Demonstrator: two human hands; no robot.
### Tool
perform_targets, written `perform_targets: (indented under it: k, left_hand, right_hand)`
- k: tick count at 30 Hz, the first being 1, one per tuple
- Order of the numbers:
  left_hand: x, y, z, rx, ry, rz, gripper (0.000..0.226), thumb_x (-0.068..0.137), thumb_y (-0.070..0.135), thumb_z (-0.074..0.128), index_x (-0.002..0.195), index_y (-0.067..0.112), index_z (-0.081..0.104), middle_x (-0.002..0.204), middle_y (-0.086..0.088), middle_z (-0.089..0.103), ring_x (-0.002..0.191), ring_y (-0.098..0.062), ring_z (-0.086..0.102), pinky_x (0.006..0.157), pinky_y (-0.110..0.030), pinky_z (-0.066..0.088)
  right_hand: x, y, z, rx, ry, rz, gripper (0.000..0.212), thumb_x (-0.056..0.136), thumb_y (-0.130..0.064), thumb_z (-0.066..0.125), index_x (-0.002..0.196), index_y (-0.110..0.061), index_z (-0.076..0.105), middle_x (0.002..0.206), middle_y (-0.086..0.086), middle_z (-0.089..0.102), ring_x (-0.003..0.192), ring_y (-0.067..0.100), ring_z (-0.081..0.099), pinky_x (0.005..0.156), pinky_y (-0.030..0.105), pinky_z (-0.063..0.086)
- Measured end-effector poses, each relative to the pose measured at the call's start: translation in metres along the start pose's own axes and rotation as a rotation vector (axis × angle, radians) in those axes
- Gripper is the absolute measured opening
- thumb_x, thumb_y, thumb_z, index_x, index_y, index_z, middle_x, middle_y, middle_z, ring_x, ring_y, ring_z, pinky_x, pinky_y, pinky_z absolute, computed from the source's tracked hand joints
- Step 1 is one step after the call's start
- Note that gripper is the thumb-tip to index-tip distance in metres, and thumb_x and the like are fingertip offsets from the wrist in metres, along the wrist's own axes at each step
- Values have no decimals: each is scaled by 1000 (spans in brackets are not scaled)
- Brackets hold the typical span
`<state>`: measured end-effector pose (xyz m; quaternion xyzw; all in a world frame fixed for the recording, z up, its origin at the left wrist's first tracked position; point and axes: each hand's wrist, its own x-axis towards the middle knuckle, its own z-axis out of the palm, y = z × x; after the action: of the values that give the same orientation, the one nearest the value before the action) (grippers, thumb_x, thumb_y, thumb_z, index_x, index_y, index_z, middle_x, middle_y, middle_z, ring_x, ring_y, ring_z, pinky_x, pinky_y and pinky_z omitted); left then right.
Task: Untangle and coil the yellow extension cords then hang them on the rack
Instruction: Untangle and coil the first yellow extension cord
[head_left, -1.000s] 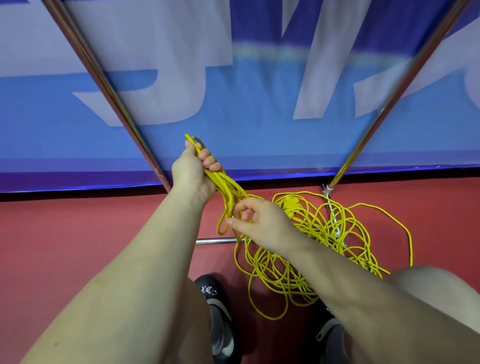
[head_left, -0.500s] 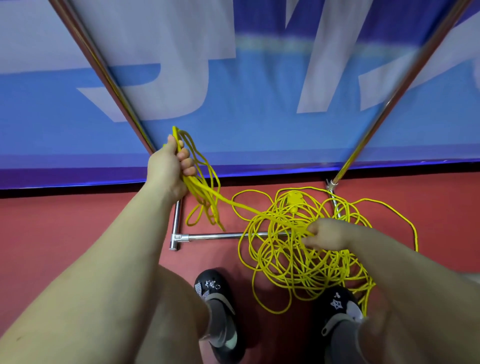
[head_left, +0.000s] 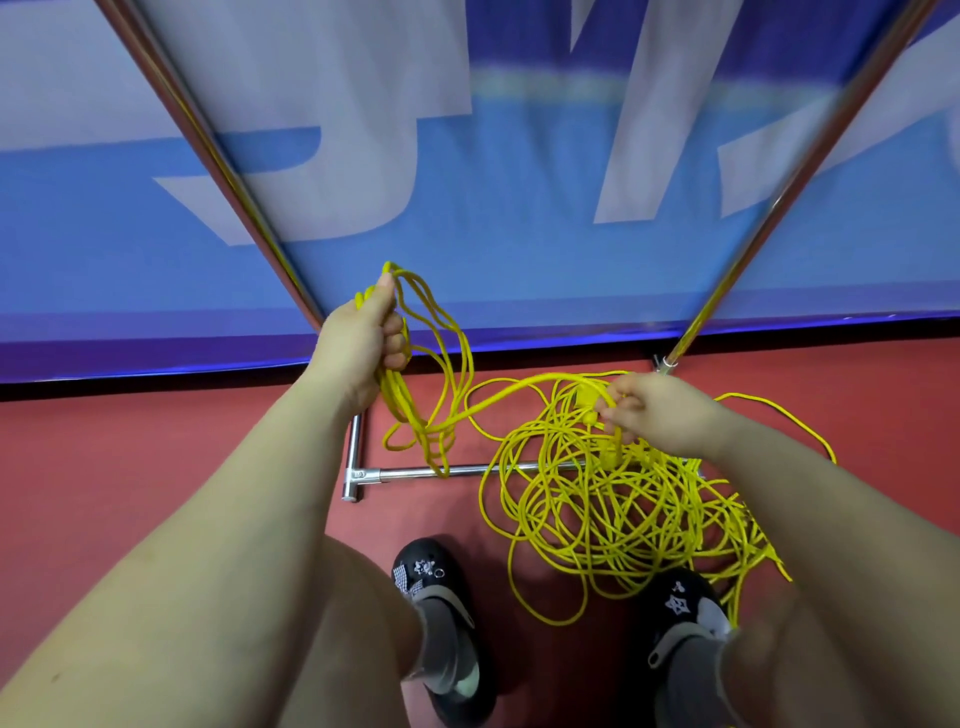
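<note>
Head view: coiled loops (head_left: 415, 374) are held in the left hand (head_left: 358, 348); a strand beside the tangle (head_left: 613, 499) is pinched by the right hand (head_left: 649, 415). Knots may be tightened if pulled.

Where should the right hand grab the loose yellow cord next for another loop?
Probably on the single strand arcing between the left hand and right hand, taken from above. It hangs clear of the tangled pile on the floor, so fingers can close round it without catching other loops.

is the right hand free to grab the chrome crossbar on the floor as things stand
Probably not: the right hand is pinching cord from the yellow tangle, which lies over the crossbar nearest it.
</note>
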<state>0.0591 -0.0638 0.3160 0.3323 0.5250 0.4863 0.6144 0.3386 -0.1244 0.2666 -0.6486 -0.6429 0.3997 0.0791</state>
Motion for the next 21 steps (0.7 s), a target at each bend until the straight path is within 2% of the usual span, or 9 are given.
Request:
perform_targets:
  k: [3,8,12,15,17,19,21]
  left_hand:
    - [-3,-5,7,97,-32,10,36,98,27,50,66,24,32,47,10,22,40,-5,20,37,-15,19]
    - [-7,-13,24,218,-93,29,37,99,24,48,65,21,33,44,10,31,37,-5,25,38,-16,22]
    - [-4,-23,36,344,-150,90,31,99,23,47,69,15,44,48,9,49,41,-7,35,42,-18,33]
    - [-4,-27,46,342,-202,83,20,99,20,47,80,13,52,55,7,63,49,-6,54,51,-18,47]
    - [-4,-31,51,312,-243,65,14,98,19,48,88,12,54,65,4,69,62,-10,64,65,-24,55]
    - [-6,-34,56,289,-273,34,11,98,20,48,93,13,55,72,0,72,73,-15,69,78,-32,56]
    - [-8,-34,60,276,-291,0,12,99,22,46,95,14,54,70,-1,72,73,-18,69,82,-36,55]
  right_hand:
    - [1,-25,-7,250,59,-24,9,95,-21,52,92,-13,55,77,0,67,60,15,62,55,21,46]
    - [-2,-60,-15,659,115,17,10,95,-20,51,90,-14,57,70,-4,69,49,6,64,51,15,48]
    - [0,-77,-22,1097,125,94,12,94,-17,50,90,-13,60,58,-7,67,44,5,60,49,15,49]
    - [2,-85,-25,1413,133,152,18,94,-14,46,83,-11,60,53,-8,65,42,2,57,46,13,47]
    - [4,-87,-27,1543,157,187,19,94,-12,46,80,-10,59,52,-6,65,43,1,59,45,12,47]
    - [4,-88,-28,1652,199,224,20,94,-10,46,79,-9,57,53,-4,66,45,1,61,45,13,49]
    - [5,-85,-31,1759,252,258,21,95,-8,44,77,-7,54,53,0,66,46,4,63,45,15,51]
